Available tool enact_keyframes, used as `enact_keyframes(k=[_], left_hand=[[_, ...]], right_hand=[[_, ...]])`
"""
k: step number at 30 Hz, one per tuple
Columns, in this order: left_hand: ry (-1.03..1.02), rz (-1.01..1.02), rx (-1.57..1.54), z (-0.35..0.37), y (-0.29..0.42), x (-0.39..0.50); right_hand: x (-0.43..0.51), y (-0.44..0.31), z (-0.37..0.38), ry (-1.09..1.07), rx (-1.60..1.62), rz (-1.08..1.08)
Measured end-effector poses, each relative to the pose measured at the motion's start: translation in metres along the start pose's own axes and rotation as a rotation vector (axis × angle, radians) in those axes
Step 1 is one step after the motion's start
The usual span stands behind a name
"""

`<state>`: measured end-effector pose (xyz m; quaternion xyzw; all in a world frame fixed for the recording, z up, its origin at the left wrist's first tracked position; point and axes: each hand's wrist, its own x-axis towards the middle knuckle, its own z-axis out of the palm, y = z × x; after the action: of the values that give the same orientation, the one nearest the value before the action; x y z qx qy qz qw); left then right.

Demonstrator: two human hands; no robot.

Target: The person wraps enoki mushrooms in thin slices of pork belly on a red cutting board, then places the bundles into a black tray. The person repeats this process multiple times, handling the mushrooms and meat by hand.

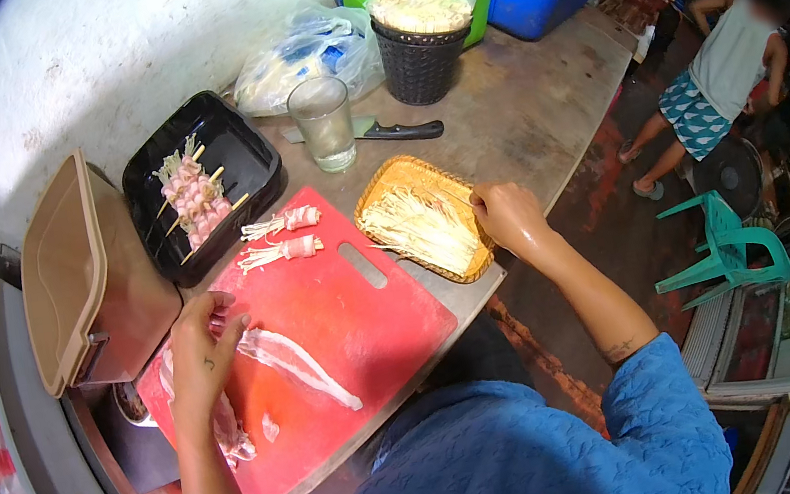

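My left hand (201,350) is over the left side of a red cutting board (383,324), thumb and fingers apart. Near its thumb starts a long thin strip of raw, bacon-like meat (306,369). More meat slices (230,429) lie partly hidden under that hand and wrist. At the right rim of a woven basket (450,178), my right hand (512,219) has its fingers curled in; whether they grip anything is hidden. Loose enoki mushrooms (423,231) fill much of the basket. Two meat-wrapped enoki bundles (300,247) rest at the board's far edge.
Beyond the board are a black tray (247,135) with skewered rolls (194,192), a drinking glass (323,128), a knife (401,131) and a filled black bin (419,65). A brown container (120,285) stands left. A person (725,64) stands beyond the table, near a green chair (732,245).
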<state>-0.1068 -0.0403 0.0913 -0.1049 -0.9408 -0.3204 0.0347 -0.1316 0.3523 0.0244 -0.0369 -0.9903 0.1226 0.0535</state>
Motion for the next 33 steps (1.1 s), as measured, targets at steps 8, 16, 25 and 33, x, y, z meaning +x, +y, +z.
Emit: enact_keyframes(k=[8,16,25,33], left_hand=[[0.017,0.021,-0.109,0.009,0.024,-0.002],[-0.198,0.106,-0.099,0.027,0.045,0.010],[-0.137,0.422,-0.091,0.119,0.059,0.057],[-0.131,0.384,-0.130,0.140,0.070,0.070]], right_hand=[[0.038,-0.002,0.001,-0.067,0.599,-0.166],[0.002,0.017,-0.030,0.031,-0.020,-0.073],[-0.009,0.006,0.006,0.249,0.014,-0.018],[0.014,-0.004,0.009,0.091,0.394,-0.055]])
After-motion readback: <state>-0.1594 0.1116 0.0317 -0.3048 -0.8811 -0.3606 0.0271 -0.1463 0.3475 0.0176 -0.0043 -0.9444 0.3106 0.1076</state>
